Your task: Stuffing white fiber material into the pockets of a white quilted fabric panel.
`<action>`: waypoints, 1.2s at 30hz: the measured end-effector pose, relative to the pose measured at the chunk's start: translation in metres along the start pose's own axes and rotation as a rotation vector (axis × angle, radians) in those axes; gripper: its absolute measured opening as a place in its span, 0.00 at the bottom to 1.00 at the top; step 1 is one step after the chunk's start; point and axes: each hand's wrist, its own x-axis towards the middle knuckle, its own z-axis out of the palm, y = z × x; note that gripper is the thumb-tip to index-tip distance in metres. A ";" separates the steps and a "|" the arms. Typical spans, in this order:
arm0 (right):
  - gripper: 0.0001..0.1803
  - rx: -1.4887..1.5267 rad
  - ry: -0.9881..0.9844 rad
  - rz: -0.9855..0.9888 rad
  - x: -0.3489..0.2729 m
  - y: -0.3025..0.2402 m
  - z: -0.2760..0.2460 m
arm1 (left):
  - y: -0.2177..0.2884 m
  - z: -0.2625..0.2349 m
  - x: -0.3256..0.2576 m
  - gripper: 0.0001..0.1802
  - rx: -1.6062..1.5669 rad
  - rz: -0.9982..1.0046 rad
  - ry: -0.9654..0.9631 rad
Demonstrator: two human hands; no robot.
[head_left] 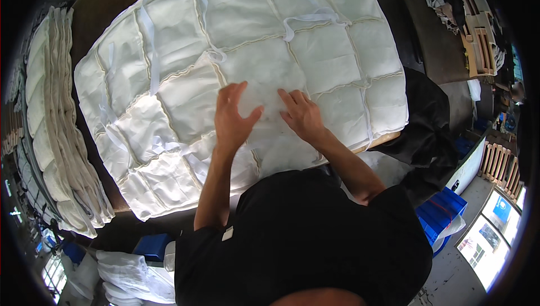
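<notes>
A large white quilted panel [326, 53] spreads out in front of me, divided by raised seams into squares. Between my hands lies a fluffy patch of white filling [263, 93], whose edges blend into the pale cloth. My left hand [233, 116] is at the left side of this filling, thumb and fingers apart. On the other side, my right hand [304, 116] has its forefinger and thumb parted and touches the filling or hovers just above it; which one I cannot tell. Neither hand shows anything gripped. Thin white ribbons [148, 44] lie loose across the panel.
A stack of folded off-white quilted pieces [56, 120] stands along the left. Black cloth [424, 120] hangs at the panel's right edge. Blue crates [441, 216] sit low at right, and white bundled material [132, 275] lies low at left. Wooden slatted pieces [481, 41] are at far right.
</notes>
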 end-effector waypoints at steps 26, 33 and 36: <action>0.26 0.608 -0.404 -0.293 0.135 0.054 -0.020 | -0.039 0.081 0.011 0.08 0.531 0.031 -0.161; 0.27 0.588 -0.454 -0.288 0.160 0.068 -0.012 | -0.028 0.075 0.023 0.10 0.586 0.194 -0.049; 0.30 0.514 -0.533 -0.255 0.174 0.062 -0.024 | -0.022 0.058 0.035 0.12 0.531 0.141 -0.084</action>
